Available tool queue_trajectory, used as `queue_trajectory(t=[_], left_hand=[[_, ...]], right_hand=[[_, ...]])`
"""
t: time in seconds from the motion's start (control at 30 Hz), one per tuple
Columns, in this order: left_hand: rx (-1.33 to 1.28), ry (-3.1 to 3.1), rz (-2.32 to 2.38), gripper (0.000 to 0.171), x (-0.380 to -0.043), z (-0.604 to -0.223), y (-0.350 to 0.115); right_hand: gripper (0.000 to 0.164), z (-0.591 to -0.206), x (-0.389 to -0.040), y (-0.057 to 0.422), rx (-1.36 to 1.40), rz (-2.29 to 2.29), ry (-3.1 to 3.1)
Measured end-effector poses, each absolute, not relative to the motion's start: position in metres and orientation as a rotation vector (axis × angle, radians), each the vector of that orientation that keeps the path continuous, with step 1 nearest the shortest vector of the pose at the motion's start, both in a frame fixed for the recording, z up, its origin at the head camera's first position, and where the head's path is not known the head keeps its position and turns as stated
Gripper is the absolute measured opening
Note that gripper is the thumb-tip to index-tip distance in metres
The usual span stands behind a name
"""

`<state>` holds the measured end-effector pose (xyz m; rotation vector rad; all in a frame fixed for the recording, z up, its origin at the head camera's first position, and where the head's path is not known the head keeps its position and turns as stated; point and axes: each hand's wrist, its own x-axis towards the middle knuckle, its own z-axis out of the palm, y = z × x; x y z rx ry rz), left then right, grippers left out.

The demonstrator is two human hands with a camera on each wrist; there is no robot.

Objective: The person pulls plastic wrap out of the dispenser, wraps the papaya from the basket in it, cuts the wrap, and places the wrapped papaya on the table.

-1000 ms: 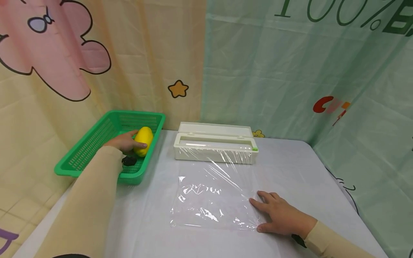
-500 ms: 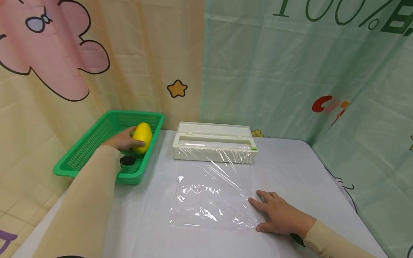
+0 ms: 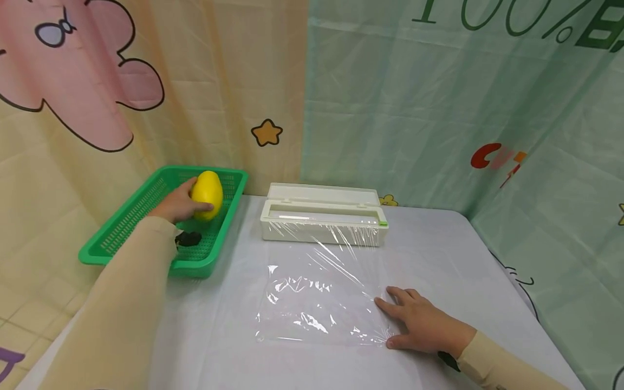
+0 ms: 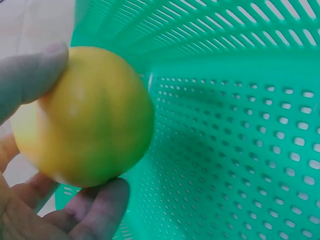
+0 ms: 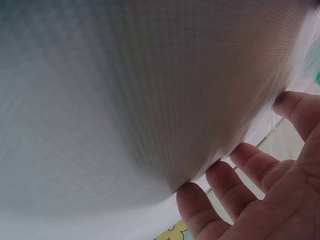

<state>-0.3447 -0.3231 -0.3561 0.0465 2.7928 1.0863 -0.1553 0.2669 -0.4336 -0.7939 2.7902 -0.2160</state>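
Note:
My left hand (image 3: 177, 207) grips a smooth, plump yellow fruit (image 3: 208, 194) inside the green plastic basket (image 3: 192, 267). In the left wrist view the thumb lies on one side of the fruit (image 4: 95, 120) and the fingertips (image 4: 107, 200) on the other, above the perforated floor. On the table my right hand (image 3: 424, 322) spreads its fingers, with thumb and fingertips at the right edge of a sheet of clear cling film (image 3: 302, 300). The film runs out from a white cling film dispenser (image 3: 322, 233) whose lid stands up. In the right wrist view the fingertips (image 5: 192, 200) press the cloth.
A white cloth covers the table (image 3: 341, 368). Printed curtains (image 3: 390, 108) hang close behind it and along the right side. The dispenser stands at the back, right of the basket. A green piece (image 3: 383, 223) sits at its right end.
My left hand has raised the yellow fruit and brought it slightly to the left within the basket. The right hand and the film have stayed in place.

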Motion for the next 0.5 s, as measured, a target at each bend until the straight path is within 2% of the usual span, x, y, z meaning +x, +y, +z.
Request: queue_trajectory(t=[0.5], left_hand=[[0.022,2.916,1.214,0.110,-0.341,-0.331,-0.317]], right_hand=[[0.088,-0.432,-0.154,0.266,-0.767,-0.232,2.784]])
